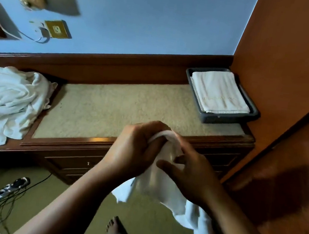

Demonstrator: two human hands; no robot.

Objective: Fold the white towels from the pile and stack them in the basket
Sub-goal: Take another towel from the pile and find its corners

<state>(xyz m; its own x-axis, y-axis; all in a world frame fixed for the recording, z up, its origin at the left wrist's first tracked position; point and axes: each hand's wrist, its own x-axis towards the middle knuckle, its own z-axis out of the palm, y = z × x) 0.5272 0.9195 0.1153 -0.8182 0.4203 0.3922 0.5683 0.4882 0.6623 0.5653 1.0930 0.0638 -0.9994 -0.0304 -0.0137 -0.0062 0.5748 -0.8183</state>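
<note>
I hold one white towel (157, 191) in front of the desk's front edge. My left hand (134, 149) grips its bunched top. My right hand (191, 175) touches the cloth just below, its fingers loosely curled against it. The rest of the towel hangs down toward the floor. A crumpled pile of white towels (5, 102) lies on the left end of the desk. At the back right corner stands a dark grey basket (225, 118) with folded white towels (219, 91) stacked in it.
The wooden desk (111, 109) has a beige stone top and drawers below. A brown wooden panel (291, 75) rises on the right. A power strip (2, 193) with cables lies on the floor at the left. My bare foot (114, 228) shows below.
</note>
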